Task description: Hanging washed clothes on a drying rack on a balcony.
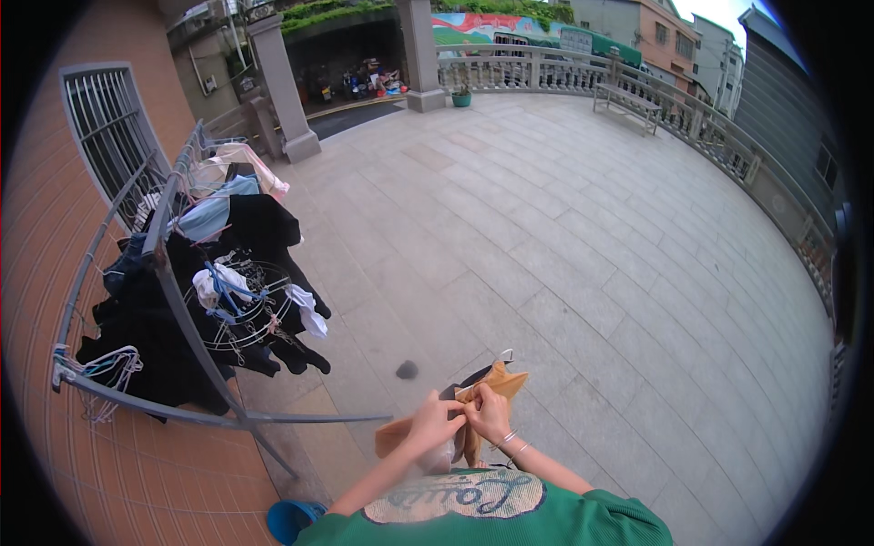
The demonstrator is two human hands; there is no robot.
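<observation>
A tan and dark garment hangs on a clothes hanger in front of my body, with the hanger's white hook sticking up beyond the cloth. My left hand pinches the garment near its upper middle. Close against it, my right hand, with bracelets at the wrist, grips the tan cloth. The fingertips of both hands meet on the fabric and partly hide it. The lower part of the garment falls between my forearms.
At left stands a metal drying rack with dark clothes, a round clip hanger and spare hangers. Its bar reaches near my left hand. A blue bucket is at lower left. Farther off are a bench and a stone balustrade.
</observation>
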